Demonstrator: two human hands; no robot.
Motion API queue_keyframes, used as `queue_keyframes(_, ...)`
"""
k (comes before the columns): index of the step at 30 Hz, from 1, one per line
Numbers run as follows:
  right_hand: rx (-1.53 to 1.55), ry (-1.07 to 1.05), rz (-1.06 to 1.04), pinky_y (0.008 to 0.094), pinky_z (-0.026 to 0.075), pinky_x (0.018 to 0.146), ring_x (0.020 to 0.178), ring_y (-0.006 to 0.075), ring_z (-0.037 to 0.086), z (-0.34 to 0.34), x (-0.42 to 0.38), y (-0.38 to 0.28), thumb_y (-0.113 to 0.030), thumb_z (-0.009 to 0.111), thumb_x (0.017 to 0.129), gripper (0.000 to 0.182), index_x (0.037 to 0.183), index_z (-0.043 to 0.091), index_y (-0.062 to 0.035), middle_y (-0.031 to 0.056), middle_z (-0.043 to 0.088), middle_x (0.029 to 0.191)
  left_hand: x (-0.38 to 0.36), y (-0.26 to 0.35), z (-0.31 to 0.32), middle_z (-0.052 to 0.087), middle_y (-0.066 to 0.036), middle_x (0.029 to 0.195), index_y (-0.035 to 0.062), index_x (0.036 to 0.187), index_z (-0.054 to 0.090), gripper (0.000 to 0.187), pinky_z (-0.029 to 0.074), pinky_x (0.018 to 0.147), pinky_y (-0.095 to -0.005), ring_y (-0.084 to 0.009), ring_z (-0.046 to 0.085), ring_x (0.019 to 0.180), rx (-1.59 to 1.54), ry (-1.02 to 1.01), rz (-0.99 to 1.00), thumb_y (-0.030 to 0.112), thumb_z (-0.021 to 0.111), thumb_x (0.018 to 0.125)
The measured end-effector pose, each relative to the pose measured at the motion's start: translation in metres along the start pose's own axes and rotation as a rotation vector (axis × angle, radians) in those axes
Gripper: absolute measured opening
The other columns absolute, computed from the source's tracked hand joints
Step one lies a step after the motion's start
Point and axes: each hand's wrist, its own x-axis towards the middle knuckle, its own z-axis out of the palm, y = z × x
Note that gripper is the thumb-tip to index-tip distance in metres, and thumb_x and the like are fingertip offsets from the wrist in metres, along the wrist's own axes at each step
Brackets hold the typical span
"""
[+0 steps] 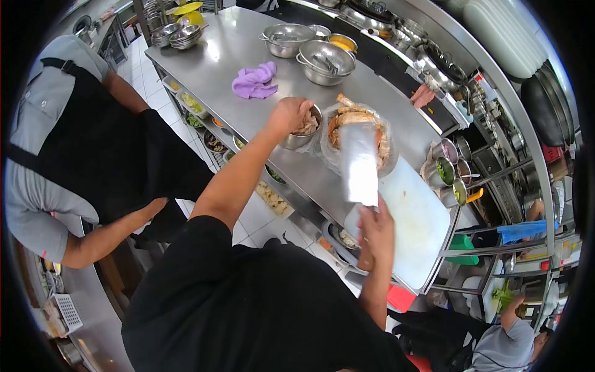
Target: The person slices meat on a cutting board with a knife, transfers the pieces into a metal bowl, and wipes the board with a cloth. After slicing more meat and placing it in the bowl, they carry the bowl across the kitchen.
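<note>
My right hand (377, 232) is closed round the handle of a broad cleaver (360, 167), its shiny blade pointing away from me over the near part of a clear plastic bag. In and on that bag lie browned meat pieces (353, 118). My left hand (292, 115) is at the rim of a steel pot (297, 141) left of the bag, fingers curled; whether they pinch any of the pale meat pieces inside is hidden. A white cutting board (412, 217) lies beside and beyond my right hand.
A purple cloth (255, 80) and steel bowls (322, 62) stand farther back on the steel table (214, 62). Small pots of chopped greens (444, 170) are at the right. A co-worker in a black apron (111, 142) stands at the left, another person (505, 347) at lower right.
</note>
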Motion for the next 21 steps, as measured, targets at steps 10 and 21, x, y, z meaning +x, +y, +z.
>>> queue_keyframes(10, -0.521, 0.524, 0.158, 0.0351, 0.048, 0.052, 0.059, 0.0178, 0.056, -0.132, -0.039, 0.092, -0.013, 0.062, 0.095, 0.059, 0.151, 0.044, -0.0093, 0.0107, 0.064, 0.079, 0.027, 0.014, 0.003, 0.063, -0.022, 0.127, -0.0007, 0.123, 0.065, 0.055, 0.044, 0.103, -0.0425, -0.0379, 0.058, 0.119, -0.129, -0.201, 0.062, 0.048, 0.047, 0.103)
queue_keyframes(21, -0.660, 0.672, 0.112, 0.0516, 0.051, 0.073, 0.087, 0.0485, 0.068, -0.137, -0.010, 0.155, -0.017, 0.059, 0.098, 0.044, 0.138, 0.044, -0.0076, 0.0285, 0.069, 0.093, 0.026, -0.027, -0.039, 0.057, -0.019, 0.140, 0.0125, 0.137, 0.061, 0.044, 0.035, 0.115, -0.0449, -0.0414, 0.045, 0.137, 0.257, -0.454, 0.402, 0.033, 0.058, 0.098)
